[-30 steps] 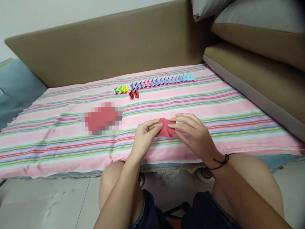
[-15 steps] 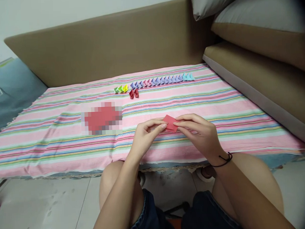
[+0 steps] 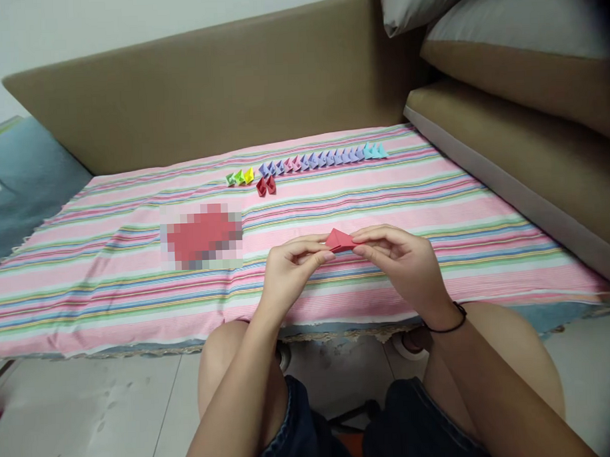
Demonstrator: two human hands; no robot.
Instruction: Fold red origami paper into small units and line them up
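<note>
A small folded red paper (image 3: 339, 240) is pinched between both hands just above the striped cloth (image 3: 434, 204). My left hand (image 3: 290, 267) grips its left edge with thumb and fingers closed. My right hand (image 3: 403, 262) pinches its right edge the same way. The paper looks flattened into a narrow wedge. Farther back lies a row of small folded paper pieces (image 3: 313, 161) in green, yellow, purple, pink and blue, with two red folded pieces (image 3: 266, 185) just in front of the row.
A blurred red patch (image 3: 202, 235) lies on the cloth left of my hands. A brown sofa back (image 3: 205, 92) rises behind, with cushions (image 3: 521, 114) at the right. A grey-blue cloth (image 3: 18, 178) is at the far left. My knees and a tiled floor are below.
The red paper has been folded flatter and narrower between my fingers. Both hands stayed in about the same place, with the right hand turning slightly.
</note>
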